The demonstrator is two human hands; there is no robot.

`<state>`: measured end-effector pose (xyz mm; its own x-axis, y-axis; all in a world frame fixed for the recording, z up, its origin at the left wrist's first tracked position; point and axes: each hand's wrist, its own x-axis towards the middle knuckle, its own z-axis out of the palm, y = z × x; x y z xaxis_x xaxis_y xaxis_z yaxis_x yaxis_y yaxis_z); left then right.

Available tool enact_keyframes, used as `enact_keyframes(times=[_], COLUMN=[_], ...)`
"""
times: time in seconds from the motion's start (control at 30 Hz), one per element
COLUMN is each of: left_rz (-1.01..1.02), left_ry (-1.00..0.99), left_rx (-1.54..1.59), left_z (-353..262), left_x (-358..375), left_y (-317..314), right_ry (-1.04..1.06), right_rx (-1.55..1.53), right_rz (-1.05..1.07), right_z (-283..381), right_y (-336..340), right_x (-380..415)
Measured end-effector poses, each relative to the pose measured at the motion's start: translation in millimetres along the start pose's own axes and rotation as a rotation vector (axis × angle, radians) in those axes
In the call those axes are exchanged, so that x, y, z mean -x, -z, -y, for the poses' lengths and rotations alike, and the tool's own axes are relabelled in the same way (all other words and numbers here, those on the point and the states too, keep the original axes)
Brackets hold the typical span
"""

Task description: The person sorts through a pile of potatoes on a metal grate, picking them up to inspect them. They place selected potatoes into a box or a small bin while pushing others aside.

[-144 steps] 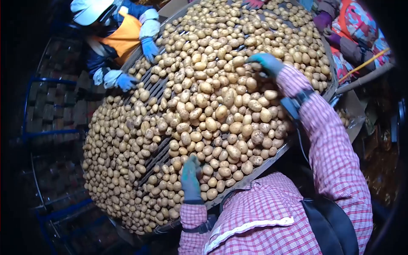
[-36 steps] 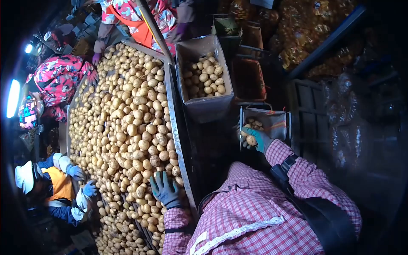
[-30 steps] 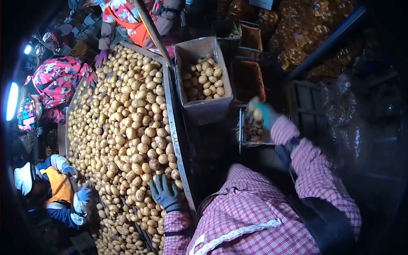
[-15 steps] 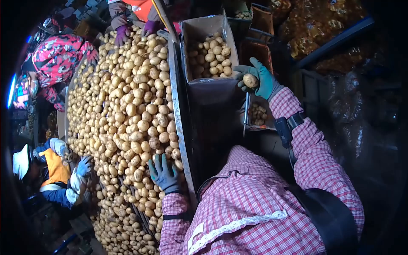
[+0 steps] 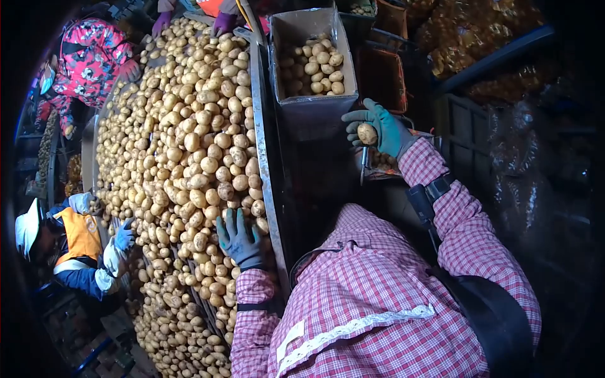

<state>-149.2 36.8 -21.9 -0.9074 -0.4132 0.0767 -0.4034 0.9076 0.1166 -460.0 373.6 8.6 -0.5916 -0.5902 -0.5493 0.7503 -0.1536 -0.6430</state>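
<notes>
My left hand, in a grey-green glove, lies on the potatoes heaped across the sorting table. Its fingers are spread and pointing away from me, with nothing gripped. Off to the right, my right hand in a similar glove holds a single round potato near the fingers. That hand is just below and to the right of a cardboard box partly filled with potatoes. Beneath the right hand is another container of potatoes, mostly covered by the hand and sleeve.
A metal rim borders the table on my side. Co-workers stand around it: one in an orange vest, one in a pink patterned jacket, one with purple gloves. An orange-rimmed crate and filled bags are at upper right.
The view has shifted slightly, so the table and box appear higher. My right hand, with the potato, sits a little lower and further left. My left hand stays spread on the potatoes.
</notes>
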Motion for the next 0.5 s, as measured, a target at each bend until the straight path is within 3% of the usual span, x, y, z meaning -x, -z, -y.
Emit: enact_keyframes(times=[0.3,0.37,0.43,0.5], left_rz=[-0.029,-0.038,-0.038,-0.069], left_ry=[-0.023,-0.024,-0.021,-0.039], left_rx=[0.039,0.034,0.031,0.052], left_z=[4.8,6.5,5.0,7.3], left_x=[1.3,1.4,1.4,-0.2], left_y=[-3.2,-4.9,-4.6,-10.2], right_ry=[0.011,0.024,0.123,0.243], right_rx=[0.029,0.466,0.901,0.886], right_rz=[-0.264,-0.368,-0.447,-0.366], right_z=[3.6,1.7,0.9,3.2], right_y=[66.9,121.9,130.4,114.0], right_x=[35.9,30.5,35.9,32.7])
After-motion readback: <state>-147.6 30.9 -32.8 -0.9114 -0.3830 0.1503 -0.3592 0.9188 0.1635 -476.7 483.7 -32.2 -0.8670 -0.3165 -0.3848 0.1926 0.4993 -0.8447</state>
